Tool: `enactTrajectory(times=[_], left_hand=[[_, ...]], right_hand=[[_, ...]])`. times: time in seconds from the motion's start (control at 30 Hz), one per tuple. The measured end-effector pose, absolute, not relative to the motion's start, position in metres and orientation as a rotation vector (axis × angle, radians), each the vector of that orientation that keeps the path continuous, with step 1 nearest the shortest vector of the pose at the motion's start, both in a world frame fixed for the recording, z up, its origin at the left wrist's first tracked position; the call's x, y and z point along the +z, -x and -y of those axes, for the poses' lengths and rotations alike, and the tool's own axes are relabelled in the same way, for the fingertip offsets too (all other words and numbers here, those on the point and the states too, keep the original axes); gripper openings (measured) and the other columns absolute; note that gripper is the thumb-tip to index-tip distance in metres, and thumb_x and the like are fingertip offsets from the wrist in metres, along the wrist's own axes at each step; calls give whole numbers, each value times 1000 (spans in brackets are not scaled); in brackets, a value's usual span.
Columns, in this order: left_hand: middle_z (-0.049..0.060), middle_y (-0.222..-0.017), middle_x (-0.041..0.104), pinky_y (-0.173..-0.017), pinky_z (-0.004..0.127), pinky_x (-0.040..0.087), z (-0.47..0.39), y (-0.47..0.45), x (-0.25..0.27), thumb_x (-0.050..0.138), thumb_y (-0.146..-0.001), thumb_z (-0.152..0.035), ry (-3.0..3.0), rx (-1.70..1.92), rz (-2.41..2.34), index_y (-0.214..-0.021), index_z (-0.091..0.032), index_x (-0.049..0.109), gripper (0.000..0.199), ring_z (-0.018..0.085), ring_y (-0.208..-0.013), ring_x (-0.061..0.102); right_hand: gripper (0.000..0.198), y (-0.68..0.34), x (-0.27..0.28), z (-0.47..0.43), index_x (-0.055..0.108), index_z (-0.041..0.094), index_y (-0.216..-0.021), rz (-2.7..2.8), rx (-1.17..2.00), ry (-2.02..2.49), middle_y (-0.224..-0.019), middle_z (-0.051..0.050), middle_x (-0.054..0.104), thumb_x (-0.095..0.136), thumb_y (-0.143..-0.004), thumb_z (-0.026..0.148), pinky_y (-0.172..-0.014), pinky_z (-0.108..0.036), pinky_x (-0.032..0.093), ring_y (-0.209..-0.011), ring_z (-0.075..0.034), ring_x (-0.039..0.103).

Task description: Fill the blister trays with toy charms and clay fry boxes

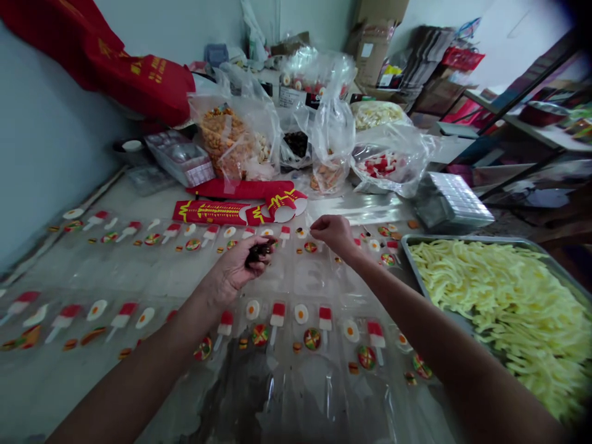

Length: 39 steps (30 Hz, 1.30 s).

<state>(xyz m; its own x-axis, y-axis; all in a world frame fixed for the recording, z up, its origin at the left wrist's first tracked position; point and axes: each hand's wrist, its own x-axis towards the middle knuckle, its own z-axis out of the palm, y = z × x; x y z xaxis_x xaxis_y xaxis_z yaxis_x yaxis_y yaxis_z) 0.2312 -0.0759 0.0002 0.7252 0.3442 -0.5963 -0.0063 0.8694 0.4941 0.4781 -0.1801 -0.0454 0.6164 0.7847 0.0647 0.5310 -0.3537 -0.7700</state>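
In the head view, the left hand (238, 265) is curled around a small clump of dark brown pieces (260, 251), which sits in the palm and shows between thumb and fingers. The right hand (337, 233) has its fingers drawn together in a narrow pinch; whether a piece is between the tips, I cannot tell. Just left of those tips, a clear tray (314, 277) holds a fried-egg piece (301, 233) with a small dark spot at its upper edge.

The dark pieces look light and small, perhaps smooth enough to slip, so a fingertip grip on one piece at the clump's exposed upper side seems best. The trays appear thin and flexible, likely to shift if pressed.

Edges to mind: the metal tray (419, 271) of pale yellow strips (504, 296) has its rim near the right forearm, and the red cartons (213, 211) lie just beyond the left fingers. The room between the two hands is open above the low trays, and so is the space toward the body between the forearms.
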Motion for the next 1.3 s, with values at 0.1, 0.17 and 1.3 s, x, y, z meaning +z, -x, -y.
enactTrajectory(times=[0.1, 0.17, 1.3], left_hand=[[4, -78, 59, -32, 9, 27, 73, -226, 1, 54, -86, -5, -500, 221, -733, -93, -9, 62, 10, 4, -47, 46], [4, -78, 59, -32, 9, 27, 72, -223, 3, 56, -85, -5, -517, 217, -734, -93, -9, 62, 11, 4, -48, 46], [1, -70, 56, -32, 9, 24, 64, -170, -6, 58, -93, -12, -442, 292, -789, -85, -10, 62, 9, 3, -44, 45]], right_hand=[[14, -473, -39, 180, 81, 19, -81, 1145, 339, 2048, -67, -2, 73, 77, -77, 32, -58, -26, 41, -62, -16, 64], [17, -467, -32, 178, 82, 20, -89, 1357, 256, 2027, -77, -4, 75, 73, -84, 34, -63, -26, 43, -67, -16, 65], [37, -353, -30, 126, 81, 18, -81, 941, 1067, 1346, -74, -6, 76, 90, -60, 47, -60, -28, 50, -61, -15, 62]])
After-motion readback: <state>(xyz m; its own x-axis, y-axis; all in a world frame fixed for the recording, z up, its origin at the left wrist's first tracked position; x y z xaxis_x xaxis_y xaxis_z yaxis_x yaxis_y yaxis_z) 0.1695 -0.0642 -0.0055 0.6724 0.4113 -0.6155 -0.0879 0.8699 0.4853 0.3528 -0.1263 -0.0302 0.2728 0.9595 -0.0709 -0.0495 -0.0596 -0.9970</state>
